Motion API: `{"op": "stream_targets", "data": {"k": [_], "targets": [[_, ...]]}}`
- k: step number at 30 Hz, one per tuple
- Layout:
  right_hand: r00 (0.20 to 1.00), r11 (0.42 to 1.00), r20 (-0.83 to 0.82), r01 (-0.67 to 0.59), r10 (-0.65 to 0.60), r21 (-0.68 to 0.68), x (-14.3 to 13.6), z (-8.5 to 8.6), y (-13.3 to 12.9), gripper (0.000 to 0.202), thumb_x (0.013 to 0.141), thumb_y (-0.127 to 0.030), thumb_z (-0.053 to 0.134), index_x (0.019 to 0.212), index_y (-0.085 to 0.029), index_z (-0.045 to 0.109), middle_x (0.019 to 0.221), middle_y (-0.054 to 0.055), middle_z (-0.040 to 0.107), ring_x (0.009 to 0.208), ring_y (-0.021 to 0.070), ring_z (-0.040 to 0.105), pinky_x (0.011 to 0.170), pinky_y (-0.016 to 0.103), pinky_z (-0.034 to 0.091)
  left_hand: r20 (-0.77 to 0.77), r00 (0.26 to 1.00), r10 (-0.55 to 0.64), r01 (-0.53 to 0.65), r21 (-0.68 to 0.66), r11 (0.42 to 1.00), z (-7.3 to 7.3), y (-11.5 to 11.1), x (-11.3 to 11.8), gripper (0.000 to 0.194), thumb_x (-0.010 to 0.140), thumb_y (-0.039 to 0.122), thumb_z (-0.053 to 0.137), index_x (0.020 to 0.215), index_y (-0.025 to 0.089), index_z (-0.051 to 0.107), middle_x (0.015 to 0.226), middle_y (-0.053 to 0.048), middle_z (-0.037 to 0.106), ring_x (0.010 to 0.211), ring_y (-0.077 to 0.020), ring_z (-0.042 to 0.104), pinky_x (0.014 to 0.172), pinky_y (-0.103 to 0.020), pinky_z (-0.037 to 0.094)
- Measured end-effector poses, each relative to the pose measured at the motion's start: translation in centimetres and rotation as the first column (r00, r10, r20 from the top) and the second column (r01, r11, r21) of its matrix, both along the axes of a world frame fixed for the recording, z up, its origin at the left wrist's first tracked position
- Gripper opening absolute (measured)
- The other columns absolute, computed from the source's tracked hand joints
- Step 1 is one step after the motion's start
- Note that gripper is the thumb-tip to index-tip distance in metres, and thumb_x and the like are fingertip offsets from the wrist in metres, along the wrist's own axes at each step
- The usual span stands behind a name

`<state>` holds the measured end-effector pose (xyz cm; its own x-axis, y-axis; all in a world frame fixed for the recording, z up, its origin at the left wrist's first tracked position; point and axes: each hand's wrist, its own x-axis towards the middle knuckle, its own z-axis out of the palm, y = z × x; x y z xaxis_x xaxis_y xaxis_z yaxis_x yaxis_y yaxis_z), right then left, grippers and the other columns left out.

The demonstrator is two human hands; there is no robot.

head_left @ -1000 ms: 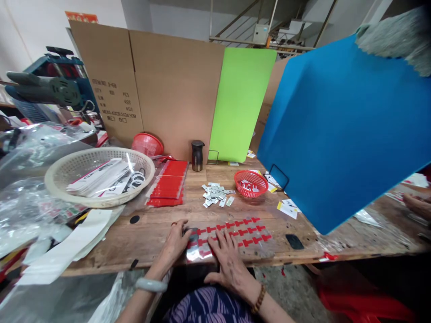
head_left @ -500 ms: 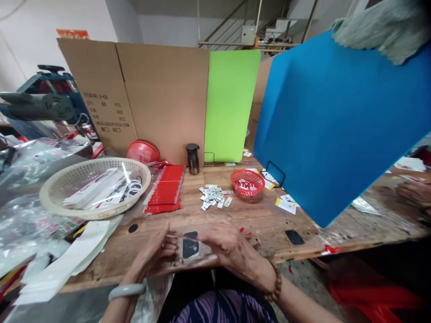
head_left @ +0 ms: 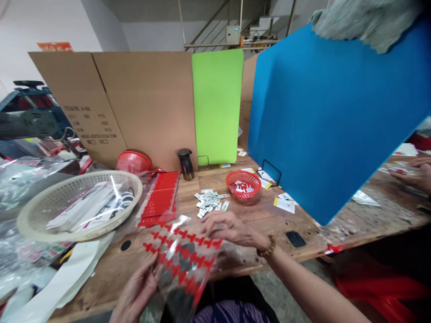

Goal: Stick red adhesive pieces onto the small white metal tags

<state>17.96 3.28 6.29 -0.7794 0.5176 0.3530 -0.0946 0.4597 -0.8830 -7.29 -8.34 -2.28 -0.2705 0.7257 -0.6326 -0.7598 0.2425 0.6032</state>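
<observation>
A clear plastic sheet with rows of red cross-shaped pieces point(head_left: 188, 253) is tilted over the table's front edge. My left hand point(head_left: 143, 285) is closed on its left side, with the thumb at the edge. At the upper right of the sheet is my right hand point(head_left: 230, 229), its fingers curled over the top edge; the fingertips are blurred. Just beyond lies a loose pile of small white tags point(head_left: 209, 202). A red plastic basket point(head_left: 247, 193) with red and white pieces in it stands right of the pile. Red sheets point(head_left: 159, 199) lie stacked to the left.
A cream basket point(head_left: 30, 215) of printed cards stands at left, near white strips point(head_left: 67, 273). A dark jug point(head_left: 186, 163) is in front of cardboard point(head_left: 148, 98). Green point(head_left: 217, 107) and blue boards point(head_left: 323, 121) stand behind. Another person's hand point(head_left: 415, 175) is at far right.
The sheet, barely visible edge-on before, has tilted so its red pieces face me. My left hand has moved down and left; my right hand has risen slightly. The view has turned slightly right.
</observation>
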Motion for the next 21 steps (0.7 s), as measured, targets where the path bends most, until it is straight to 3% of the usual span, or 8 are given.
{"op": "stream_targets", "data": {"k": [2,5,7,12,15,18,19,21], "targets": [[0.987,0.986,0.094,0.14,-0.131,-0.089,2.2,-2.6,1.8,0.02,0.081,-0.035,0.061,0.08,-0.016,0.068,0.104,0.008,0.068,0.1,0.0205,0.061,0.092,0.036,0.045,-0.06,0.996,0.061,-0.064,-0.046,0.997,-0.4,-0.4,0.4,0.023,0.079,-0.001,0.049,0.096,0.012,0.058,0.069,-0.004,0.07,0.064,-0.018,0.071,0.063,-0.026,0.059],[0.954,0.956,0.18,0.265,-0.24,-0.125,4.9,-6.4,4.4,0.021,0.077,-0.035,0.064,0.082,-0.015,0.069,0.105,0.01,0.067,0.1,0.0235,0.062,0.091,0.039,0.045,-0.097,0.994,-0.043,0.037,-0.068,0.997,-0.8,-1.0,2.1,0.022,0.08,0.003,0.054,0.101,0.007,0.054,0.085,-0.016,0.072,0.081,-0.0277,0.071,0.068,-0.034,0.059],[0.902,0.902,0.225,0.405,-0.369,-0.146,6.4,-8.2,5.9,0.023,0.079,-0.033,0.059,0.092,-0.016,0.068,0.098,0.008,0.069,0.093,0.0218,0.064,0.085,0.036,0.048,-0.072,0.992,-0.1,0.094,-0.086,0.992,-1.1,-1.0,3.6,0.03,0.081,0.007,0.056,0.111,0.007,0.05,0.095,-0.022,0.07,0.088,-0.0321,0.069,0.072,-0.038,0.059],[0.718,0.743,0.289,0.669,-0.634,-0.031,8.7,-9.2,8.7,0.025,0.081,-0.028,0.048,0.092,-0.014,0.066,0.092,0.009,0.069,0.082,0.0211,0.065,0.077,0.036,0.051,0.019,0.999,-0.032,0.034,-0.098,0.995,-1.9,-0.3,6.5,0.042,0.085,0.013,0.052,0.126,0.014,0.04,0.113,-0.024,0.064,0.097,-0.0327,0.066,0.083,-0.042,0.054],[0.689,0.741,0.292,0.66,-0.663,0.125,7.4,-9.0,9.4,0.025,0.083,-0.024,0.047,0.098,-0.017,0.066,0.1,0.008,0.068,0.093,0.0216,0.062,0.086,0.037,0.047,0.106,0.994,-0.008,0.02,-0.112,0.993,-2.6,0.5,7.3,0.047,0.085,0.015,0.053,0.129,0.016,0.038,0.116,-0.023,0.063,0.098,-0.0315,0.066,0.085,-0.04,0.053],[0.725,0.79,0.336,0.477,-0.601,0.385,4.3,-9.5,10.3,0.038,0.087,-0.02,0.042,0.123,-0.017,0.054,0.12,0.009,0.061,0.11,0.0192,0.056,0.095,0.034,0.042,0.102,0.995,-0.01,0.022,-0.118,0.993,-3.0,0.7,7.4,0.053,0.084,0.015,0.055,0.133,0.015,0.034,0.11,-0.022,0.066,0.096,-0.0306,0.067,0.084,-0.039,0.053],[0.709,0.779,0.371,0.41,-0.6,0.475,3.2,-10.0,10.7,0.043,0.086,-0.021,0.045,0.129,-0.016,0.049,0.129,0.011,0.055,0.119,0.0202,0.049,0.1,0.036,0.039,0.102,0.994,-0.03,0.043,-0.124,0.991,-3.1,0.5,7.1,0.055,0.082,0.015,0.057,0.133,0.016,0.035,0.108,-0.021,0.067,0.096,-0.0303,0.067,0.084,-0.039,0.053],[0.687,0.767,0.4,0.373,-0.607,0.522,1.3,-11.0,11.8,0.053,0.084,-0.026,0.052,0.135,-0.014,0.042,0.139,0.014,0.044,0.129,0.024,0.038,0.105,0.04,0.032,0.109,0.986,-0.123,0.138,-0.144,0.98,-3.3,-0.3,6.4,0.054,0.078,0.02,0.063,0.129,0.017,0.043,0.104,-0.018,0.069,0.091,-0.0302,0.069,0.082,-0.039,0.053]]}}
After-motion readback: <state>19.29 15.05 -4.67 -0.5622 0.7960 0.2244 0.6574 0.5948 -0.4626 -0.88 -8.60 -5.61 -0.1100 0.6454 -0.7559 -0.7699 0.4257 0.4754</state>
